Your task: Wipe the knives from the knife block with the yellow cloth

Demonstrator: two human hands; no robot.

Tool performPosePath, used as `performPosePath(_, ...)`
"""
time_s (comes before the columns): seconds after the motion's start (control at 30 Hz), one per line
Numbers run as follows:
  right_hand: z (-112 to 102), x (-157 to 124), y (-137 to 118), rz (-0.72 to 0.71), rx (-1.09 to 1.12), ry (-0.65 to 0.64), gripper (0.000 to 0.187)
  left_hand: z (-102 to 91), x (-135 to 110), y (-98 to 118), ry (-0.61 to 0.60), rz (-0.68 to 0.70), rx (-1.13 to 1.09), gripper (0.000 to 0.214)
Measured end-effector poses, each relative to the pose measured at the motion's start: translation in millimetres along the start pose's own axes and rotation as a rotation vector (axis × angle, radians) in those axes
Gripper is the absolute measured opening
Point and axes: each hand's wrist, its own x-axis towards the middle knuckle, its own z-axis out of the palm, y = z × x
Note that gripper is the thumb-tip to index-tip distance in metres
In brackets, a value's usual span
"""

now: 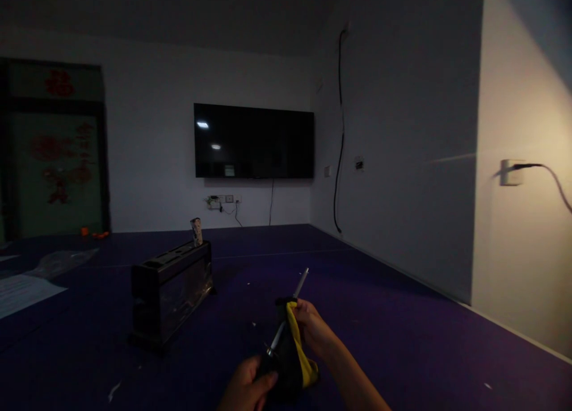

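Note:
In the lower middle, my left hand is closed around the dark handle of a slim metal tool, a narrow blade or rod; the dim light hides which. Its shaft slants up and to the right, and the tip sticks out beyond a black and yellow cloth. My right hand pinches this cloth around the upper shaft, and the rest hangs down beside the handle. To the left stands a black slotted block, like a knife block, with a pale patterned handle upright at its far end.
The dark purple surface carries small white scraps. Paper sheets and clear plastic film lie at the left. Small orange things sit near the door. A television hangs at the back, and a cable runs down the wall.

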Motion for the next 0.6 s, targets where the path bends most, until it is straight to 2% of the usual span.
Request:
performPosePath(0.33, -15.7, 6.2, -2.2, -0.043, 0.025, 0.03, 0.021, -5.8, 20.3, -33.4, 0.012, -0.065, 0.038, 0.07)
performPosePath(0.43, -16.4, 6.2, 0.3, -0.048, 0.03, 0.033, 0.022, -4.9, 17.9, -30.0, 0.023, -0.069, 0.023, 0.066)
performPosePath(0.6, -21.3, 6.3, 7.4, -0.04, 0.024, -0.013, 0.022, -6.0, 4.4, -13.3, -0.035, -0.012, -0.029, 0.057)
